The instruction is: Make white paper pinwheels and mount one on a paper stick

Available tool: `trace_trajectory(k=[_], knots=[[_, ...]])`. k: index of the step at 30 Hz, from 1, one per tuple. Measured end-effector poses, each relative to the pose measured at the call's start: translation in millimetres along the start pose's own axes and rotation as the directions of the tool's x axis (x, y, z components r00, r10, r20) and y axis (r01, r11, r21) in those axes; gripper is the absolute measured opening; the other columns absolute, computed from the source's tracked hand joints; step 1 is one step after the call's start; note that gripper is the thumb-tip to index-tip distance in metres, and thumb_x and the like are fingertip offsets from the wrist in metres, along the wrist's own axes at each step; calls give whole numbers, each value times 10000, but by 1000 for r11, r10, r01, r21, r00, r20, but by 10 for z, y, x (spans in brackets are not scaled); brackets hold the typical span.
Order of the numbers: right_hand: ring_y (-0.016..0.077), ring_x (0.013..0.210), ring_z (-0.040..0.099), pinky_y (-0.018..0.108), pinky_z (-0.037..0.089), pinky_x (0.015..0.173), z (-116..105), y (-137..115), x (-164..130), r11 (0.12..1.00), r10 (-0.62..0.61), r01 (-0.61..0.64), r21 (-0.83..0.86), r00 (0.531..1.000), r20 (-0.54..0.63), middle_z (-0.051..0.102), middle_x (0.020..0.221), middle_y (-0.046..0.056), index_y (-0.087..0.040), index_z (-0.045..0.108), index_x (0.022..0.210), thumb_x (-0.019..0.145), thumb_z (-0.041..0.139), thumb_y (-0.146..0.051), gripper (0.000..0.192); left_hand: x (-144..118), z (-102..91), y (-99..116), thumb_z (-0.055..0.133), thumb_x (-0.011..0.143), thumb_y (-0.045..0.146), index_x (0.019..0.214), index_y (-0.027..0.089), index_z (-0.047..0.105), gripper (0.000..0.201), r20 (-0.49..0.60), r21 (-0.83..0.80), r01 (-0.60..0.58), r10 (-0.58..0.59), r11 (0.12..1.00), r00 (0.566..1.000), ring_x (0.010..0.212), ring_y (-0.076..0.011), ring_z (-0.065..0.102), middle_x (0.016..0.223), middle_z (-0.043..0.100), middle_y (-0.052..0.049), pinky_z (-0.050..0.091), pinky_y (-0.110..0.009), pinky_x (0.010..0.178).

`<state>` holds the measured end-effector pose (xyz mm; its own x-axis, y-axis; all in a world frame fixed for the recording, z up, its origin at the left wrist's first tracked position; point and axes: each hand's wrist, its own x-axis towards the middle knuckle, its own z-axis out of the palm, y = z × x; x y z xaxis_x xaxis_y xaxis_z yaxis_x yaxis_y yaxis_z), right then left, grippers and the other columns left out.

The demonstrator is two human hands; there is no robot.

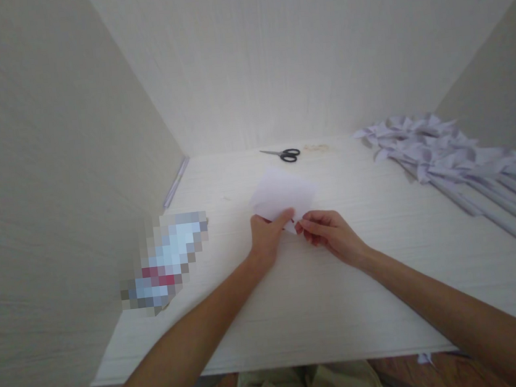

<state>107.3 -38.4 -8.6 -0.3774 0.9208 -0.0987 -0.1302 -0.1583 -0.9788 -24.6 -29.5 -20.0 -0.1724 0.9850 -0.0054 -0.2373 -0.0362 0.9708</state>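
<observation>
A white sheet of paper [282, 194] lies folded on the white table [298, 301], near its middle. My left hand [267, 236] presses the paper's near edge with the forefinger stretched to the right. My right hand [332, 233] pinches the paper's near corner between thumb and fingers, just right of the left hand. The two hands almost touch at that corner.
Black-handled scissors [283, 154] lie at the back of the table. A heap of white paper pinwheels on rolled paper sticks [460, 164] fills the right side. A blurred flat object [167, 260] lies at the left. A thin strip [175, 182] runs along the left wall.
</observation>
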Motion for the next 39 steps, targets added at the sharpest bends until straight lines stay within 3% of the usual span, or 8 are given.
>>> trace_trajectory(k=[7,15,24,27,33,39], knots=[[75,482,456,211,290,424,-8,-4,3,990,-7,11,137,1000,-26,541,577,6,-136,586,580,689,565,-307,203,5,3,-9,692,515,317,676,104,629,274,-30,10,-5,5,1000,1000,593,-125,549,711,637,-55,431,-242,549],[50,403,369,203,244,403,-9,23,21,990,9,-19,-140,997,-76,457,454,-53,-147,549,581,627,629,-281,164,-14,27,36,698,510,293,671,111,631,252,-43,11,31,-30,999,999,554,-107,526,680,624,-39,420,-231,520],[52,428,399,207,281,435,-55,59,44,975,-31,26,-219,999,-20,479,470,-45,-152,567,577,678,542,-209,118,-4,9,26,688,517,326,625,111,620,250,-27,44,19,-18,999,999,524,-112,520,633,619,-32,424,-245,518],[53,439,413,203,288,445,-58,55,38,987,-23,18,-160,999,-29,492,475,-38,-147,596,599,651,534,-158,82,-4,7,26,693,516,327,662,107,627,272,-35,34,11,-10,999,999,554,-117,532,683,631,-47,431,-246,537],[77,472,463,217,309,445,-24,-23,16,993,26,-25,111,1000,-10,554,552,16,-125,592,561,585,521,-169,87,-9,14,18,691,522,328,662,107,630,269,-42,39,4,-2,999,999,596,-121,547,730,637,-54,437,-249,568],[64,431,401,213,276,421,4,-3,13,975,-1,-15,-220,997,-75,484,466,-33,-140,551,569,604,635,-293,177,-31,17,55,694,519,295,695,120,641,254,-2,8,21,-21,1000,1000,582,-122,555,700,647,-39,443,-250,567]])
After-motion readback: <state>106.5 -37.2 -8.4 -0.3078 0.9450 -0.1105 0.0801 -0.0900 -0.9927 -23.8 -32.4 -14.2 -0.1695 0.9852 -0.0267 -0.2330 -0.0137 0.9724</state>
